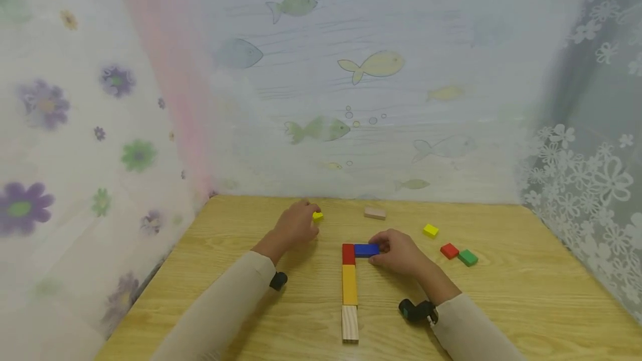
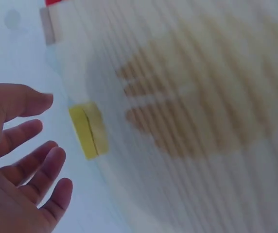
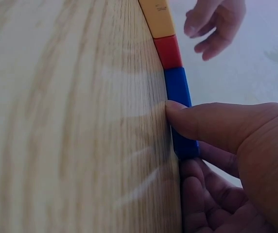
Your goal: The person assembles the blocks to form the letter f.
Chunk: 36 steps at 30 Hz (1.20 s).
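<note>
My right hand [image 1: 398, 252] pinches the right end of a blue block [image 1: 366, 250], thumb on one long side, as the right wrist view shows. The blue block's left end meets a red block [image 1: 348, 254], making a corner. Below the red one, an orange block [image 1: 349, 284] and a striped plain wood block [image 1: 350, 323] continue the line toward me. Farther back on the left, my left hand [image 1: 300, 222] is beside a yellow block [image 1: 318, 216]. In the left wrist view its fingers are spread, and a gap separates them from that yellow block [image 2: 89, 130].
A plain wooden block [image 1: 375, 213] lies near the table's back edge. To the right are a second yellow block [image 1: 430, 230], a red block [image 1: 449, 250] and a green block [image 1: 468, 257]. A fish-patterned curtain [image 1: 321, 93] hangs behind the table.
</note>
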Available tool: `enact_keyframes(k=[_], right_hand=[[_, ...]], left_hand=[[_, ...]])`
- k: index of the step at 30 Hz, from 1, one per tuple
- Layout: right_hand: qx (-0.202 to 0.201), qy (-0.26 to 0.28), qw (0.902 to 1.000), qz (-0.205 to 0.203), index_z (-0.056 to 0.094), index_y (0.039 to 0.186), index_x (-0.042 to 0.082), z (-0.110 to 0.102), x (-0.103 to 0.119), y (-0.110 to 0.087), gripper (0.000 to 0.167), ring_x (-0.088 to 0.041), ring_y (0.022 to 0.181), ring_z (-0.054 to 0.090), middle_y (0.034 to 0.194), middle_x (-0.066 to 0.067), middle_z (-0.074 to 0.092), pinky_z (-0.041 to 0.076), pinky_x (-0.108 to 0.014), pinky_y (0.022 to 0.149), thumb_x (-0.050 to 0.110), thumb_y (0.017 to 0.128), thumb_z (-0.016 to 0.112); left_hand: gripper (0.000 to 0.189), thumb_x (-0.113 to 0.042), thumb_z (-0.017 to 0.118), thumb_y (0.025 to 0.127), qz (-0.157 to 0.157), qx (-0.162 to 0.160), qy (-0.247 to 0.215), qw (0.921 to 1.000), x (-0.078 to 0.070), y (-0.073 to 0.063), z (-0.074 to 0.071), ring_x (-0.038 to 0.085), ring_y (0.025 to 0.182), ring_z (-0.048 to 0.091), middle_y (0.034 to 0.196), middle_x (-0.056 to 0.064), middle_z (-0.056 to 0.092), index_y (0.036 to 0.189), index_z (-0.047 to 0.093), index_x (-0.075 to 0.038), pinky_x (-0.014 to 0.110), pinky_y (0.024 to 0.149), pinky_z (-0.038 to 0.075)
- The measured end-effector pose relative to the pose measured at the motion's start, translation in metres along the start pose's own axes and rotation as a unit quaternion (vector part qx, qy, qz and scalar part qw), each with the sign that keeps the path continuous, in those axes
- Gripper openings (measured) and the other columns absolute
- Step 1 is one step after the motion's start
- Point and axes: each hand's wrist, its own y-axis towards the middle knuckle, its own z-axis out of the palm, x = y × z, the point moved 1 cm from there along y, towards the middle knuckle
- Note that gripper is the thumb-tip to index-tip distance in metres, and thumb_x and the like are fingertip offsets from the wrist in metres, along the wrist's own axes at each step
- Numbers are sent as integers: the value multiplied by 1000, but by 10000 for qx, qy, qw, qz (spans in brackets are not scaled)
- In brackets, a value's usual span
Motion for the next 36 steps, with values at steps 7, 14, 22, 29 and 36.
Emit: enact_keyframes(k=[7, 14, 22, 29, 36], right_hand=[[-35, 29, 10000, -22, 76, 116, 14, 4, -3, 0, 36, -18, 98, 61, 112, -3, 68, 54, -45, 94, 22, 83, 88], [-59, 61, 10000, -19, 77, 115, 15, 7, -1, 2, 35, -18, 98, 62, 112, -3, 68, 54, -45, 95, 22, 83, 89], [-49, 62, 10000, -26, 77, 114, 14, 6, -1, 2, 34, -18, 98, 62, 111, -3, 68, 55, -44, 93, 21, 83, 88], [-67, 77, 9999, -43, 77, 115, 12, 2, -1, 2, 35, -18, 98, 64, 111, -3, 68, 55, -44, 93, 19, 83, 88], [-37, 184, 9998, -1, 76, 115, 12, 2, -2, 1, 35, -18, 99, 64, 112, -4, 67, 55, -44, 93, 18, 83, 88]], left_hand=[[43, -4, 52, 105, 30, 88, -160, 9998, 15, 12, 1, 31, 139, 53, 150, 11, 54, 147, 56, -8, 47, 113, 45], [45, -11, 41, 111, -27, 445, -923, 9947, 34, 9, 8, 27, 148, 44, 157, 4, 50, 156, 47, -15, 46, 121, 36], [56, 0, 38, 104, -334, 408, -1619, 9854, 44, 10, 11, 31, 145, 47, 153, 11, 52, 158, 42, -12, 48, 118, 40], [67, 0, 57, 94, -609, 474, -2395, 9678, 46, 12, 7, 22, 102, 56, 127, 9, 62, 158, 42, -10, 40, 84, 48], [49, -20, 78, 94, -433, 560, -2237, 9721, 44, 15, 12, 19, 100, 58, 123, 10, 65, 140, 64, -8, 41, 90, 52]])
